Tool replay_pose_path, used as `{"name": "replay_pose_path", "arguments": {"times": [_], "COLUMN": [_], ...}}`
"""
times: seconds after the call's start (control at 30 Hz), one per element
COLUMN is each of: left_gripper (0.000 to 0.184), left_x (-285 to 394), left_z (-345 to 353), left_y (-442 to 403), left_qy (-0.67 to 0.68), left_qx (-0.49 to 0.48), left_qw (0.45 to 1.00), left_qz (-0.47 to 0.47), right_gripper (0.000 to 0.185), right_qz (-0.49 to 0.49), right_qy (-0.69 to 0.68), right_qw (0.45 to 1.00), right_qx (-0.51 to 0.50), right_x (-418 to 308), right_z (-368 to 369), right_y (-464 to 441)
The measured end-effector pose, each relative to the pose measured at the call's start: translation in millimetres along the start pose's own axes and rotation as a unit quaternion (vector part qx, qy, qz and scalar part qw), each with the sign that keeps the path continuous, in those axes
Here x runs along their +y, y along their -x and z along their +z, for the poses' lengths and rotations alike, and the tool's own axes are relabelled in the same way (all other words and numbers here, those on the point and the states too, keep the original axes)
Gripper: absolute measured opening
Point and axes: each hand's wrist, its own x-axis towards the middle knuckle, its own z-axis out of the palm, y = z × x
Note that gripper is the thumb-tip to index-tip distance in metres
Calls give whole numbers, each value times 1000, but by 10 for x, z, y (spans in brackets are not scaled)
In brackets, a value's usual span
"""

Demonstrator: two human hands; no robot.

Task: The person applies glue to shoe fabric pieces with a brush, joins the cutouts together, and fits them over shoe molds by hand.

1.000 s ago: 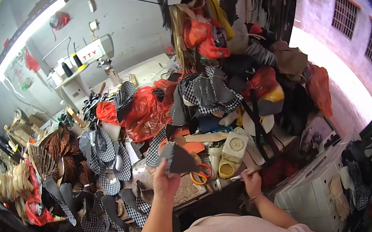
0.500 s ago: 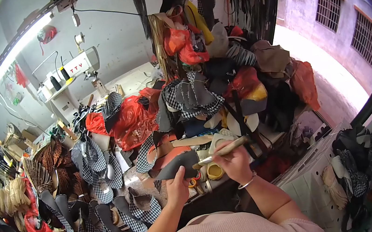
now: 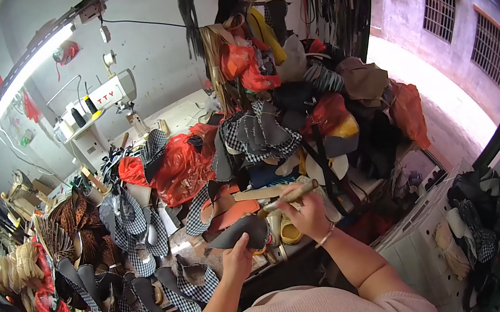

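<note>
Between the thumb and fingers of my left hand (image 3: 237,260) is a dark grey shoe upper piece (image 3: 239,233), its pointed end toward the left. My right hand (image 3: 310,216) grips a wooden-handled brush (image 3: 290,197), whose bristle end sits at the upper right edge of the piece. Whether the bristles touch it I cannot tell. Just below the right hand stands a yellow-rimmed pot (image 3: 289,231). Orange-red pieces (image 3: 235,213) lie on the bench behind the grey piece.
Checked shoe uppers (image 3: 197,283) line the bench's front left edge. A large pile of grey and checked pieces (image 3: 263,132) rises behind my hands, beside a red plastic bag (image 3: 182,171). A white sewing machine (image 3: 106,96) stands at the back left. More bundled pieces (image 3: 477,224) lie at right.
The grey piece has tilted and dropped slightly. My right hand has shifted a little left and up, bringing the brush to the piece's upper right edge.
</note>
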Motion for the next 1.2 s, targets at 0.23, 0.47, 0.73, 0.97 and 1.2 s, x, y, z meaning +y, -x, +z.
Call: {"name": "replay_pose_path", "arguments": {"times": [0.23, 0.47, 0.73, 0.97, 1.2], "left_gripper": [31, 30, 29, 27, 26], "left_x": [-16, -15, -28, 4, 62], "left_z": [-10, 6, -11, 56, 13], "left_y": [-52, -19, -95, -134, -111], "left_qy": [18, 7, 33, 46, 46], "left_qx": [14, 38, 69, 84, 93], "left_qw": [1000, 999, 997, 994, 994], "left_qz": [10, 31, 17, 48, 40], "right_gripper": [21, 20, 21, 25, 21], "right_qz": [-151, -153, -208, -180, -50], "right_qy": [-27, -39, -33, -46, -173], "right_qw": [988, 987, 976, 982, 983], "right_qx": [23, -10, -52, -33, -24], "right_x": [-34, -85, -76, -130, -145], "right_z": [68, 2, 99, 73, 78], "right_y": [116, 265, 422, 408, 441]}}
